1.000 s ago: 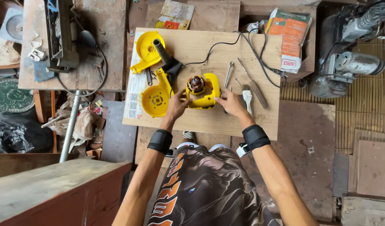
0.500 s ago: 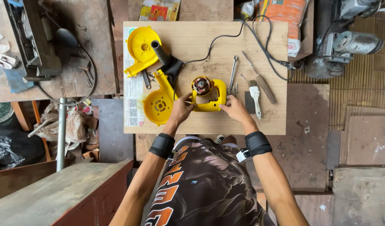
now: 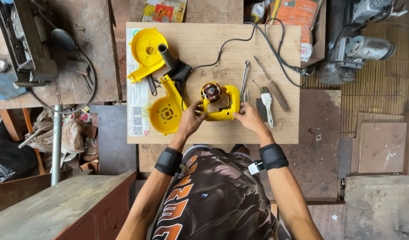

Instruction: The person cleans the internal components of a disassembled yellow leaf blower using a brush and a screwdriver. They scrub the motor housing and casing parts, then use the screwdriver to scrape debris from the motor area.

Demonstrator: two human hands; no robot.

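Note:
A yellow motor housing (image 3: 221,102) with a dark copper-wound motor in it lies on the wooden board (image 3: 213,44). My left hand (image 3: 191,119) grips its left lower edge. My right hand (image 3: 248,116) holds its right lower corner. A black cord (image 3: 222,46) runs from the housing towards the board's far right. Left of my hands lie two yellow fan casing halves (image 3: 165,113) (image 3: 146,51), with a grey nozzle tube (image 3: 165,55) and a black part between them.
A wrench (image 3: 244,79), a screwdriver (image 3: 272,84) and a small brush (image 3: 267,101) lie right of the housing. A printed sheet (image 3: 137,102) covers the board's left edge. Dark benches (image 3: 57,49) stand left, grey motors (image 3: 360,46) right, an orange bag (image 3: 298,18) at top.
The view has shifted so the board sits lower and more central. Both hands have stayed on the yellow housing, which is turned slightly.

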